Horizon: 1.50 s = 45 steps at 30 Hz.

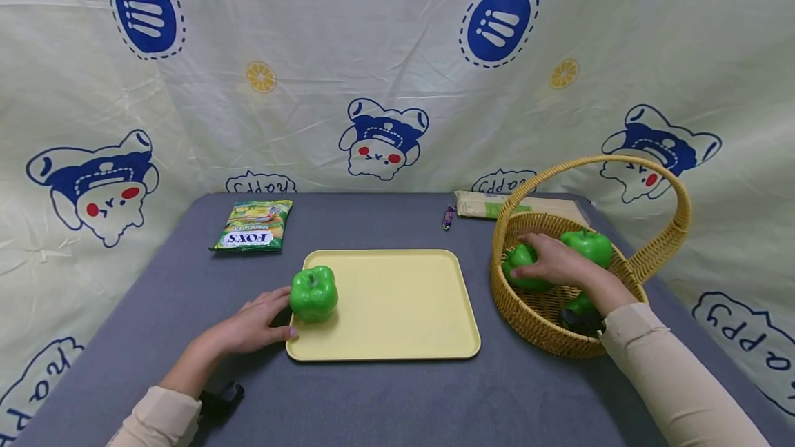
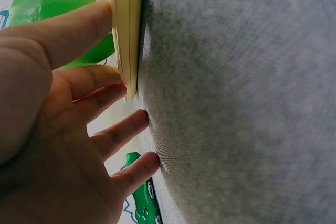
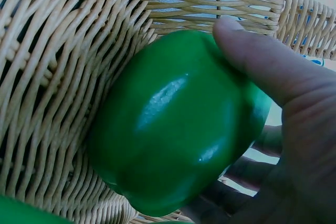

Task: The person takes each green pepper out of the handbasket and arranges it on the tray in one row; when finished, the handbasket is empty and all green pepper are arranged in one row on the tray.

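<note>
My right hand [image 1: 559,262] reaches into a wicker basket [image 1: 524,326] and grips a green bell pepper [image 3: 173,124], thumb on one side and fingers curled around the other. The pepper lies against the woven basket wall. A second pepper [image 1: 590,245] sits behind the hand in the basket, and part of another green one [image 1: 581,304] shows beneath the wrist. On the left, my left hand [image 1: 253,323] touches the edge of a pale yellow tray [image 1: 397,309] with outstretched fingers. Close to those fingers, a green bell pepper [image 1: 315,295] stands upright on the tray's left side.
A green snack bag [image 1: 253,227] lies at the back left of the grey table [image 1: 373,405]. Toward the back right are a small purple wrapped candy [image 1: 448,217] and a flat beige package [image 1: 475,204]. The basket's tall handle [image 1: 673,226] arches above the right arm.
</note>
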Available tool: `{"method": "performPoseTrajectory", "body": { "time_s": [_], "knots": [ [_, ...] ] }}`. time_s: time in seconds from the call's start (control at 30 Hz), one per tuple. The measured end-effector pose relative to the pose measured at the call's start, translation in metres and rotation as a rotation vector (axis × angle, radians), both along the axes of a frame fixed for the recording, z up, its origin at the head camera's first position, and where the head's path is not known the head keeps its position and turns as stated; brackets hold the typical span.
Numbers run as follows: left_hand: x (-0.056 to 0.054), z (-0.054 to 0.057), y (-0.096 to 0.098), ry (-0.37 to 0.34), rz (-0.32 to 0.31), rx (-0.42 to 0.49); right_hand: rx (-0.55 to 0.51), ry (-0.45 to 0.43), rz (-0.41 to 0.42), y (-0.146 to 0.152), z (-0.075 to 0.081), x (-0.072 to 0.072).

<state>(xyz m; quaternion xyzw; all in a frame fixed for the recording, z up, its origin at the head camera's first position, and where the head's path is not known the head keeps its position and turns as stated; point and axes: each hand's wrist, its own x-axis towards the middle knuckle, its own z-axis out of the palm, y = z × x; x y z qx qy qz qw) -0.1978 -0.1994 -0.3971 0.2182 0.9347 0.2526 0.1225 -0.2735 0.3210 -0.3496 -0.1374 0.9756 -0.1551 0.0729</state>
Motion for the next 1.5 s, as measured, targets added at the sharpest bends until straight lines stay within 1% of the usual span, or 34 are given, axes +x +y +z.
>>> {"method": "performPoseTrajectory", "body": {
  "time_s": [0.2,0.5,0.63,0.83,1.13,1.27,1.33,1.5],
  "knots": [
    [0.000,0.000,-0.001,0.006,-0.001,-0.002,0.002,0.001,0.007,0.000,0.002,0.001],
    [-0.001,0.000,-0.001,0.008,-0.007,-0.005,-0.054,0.017,-0.048,0.000,0.008,0.002],
    [-0.001,0.000,-0.001,0.010,-0.011,-0.004,-0.081,0.028,-0.072,0.000,0.014,0.004],
    [-0.001,0.000,-0.001,0.011,-0.009,-0.001,-0.118,0.068,-0.107,-0.001,0.029,0.008],
    [-0.001,0.000,-0.001,0.001,-0.002,-0.003,-0.139,0.131,-0.142,-0.004,0.049,0.019],
    [-0.001,0.000,-0.001,-0.006,0.000,-0.004,-0.119,0.144,-0.167,-0.006,0.057,0.027],
    [-0.001,0.000,-0.001,-0.007,0.000,-0.005,-0.116,0.151,-0.171,-0.006,0.060,0.030],
    [-0.002,-0.001,-0.001,-0.007,-0.002,-0.007,-0.116,0.194,-0.152,-0.006,0.066,0.039]
  ]
}}
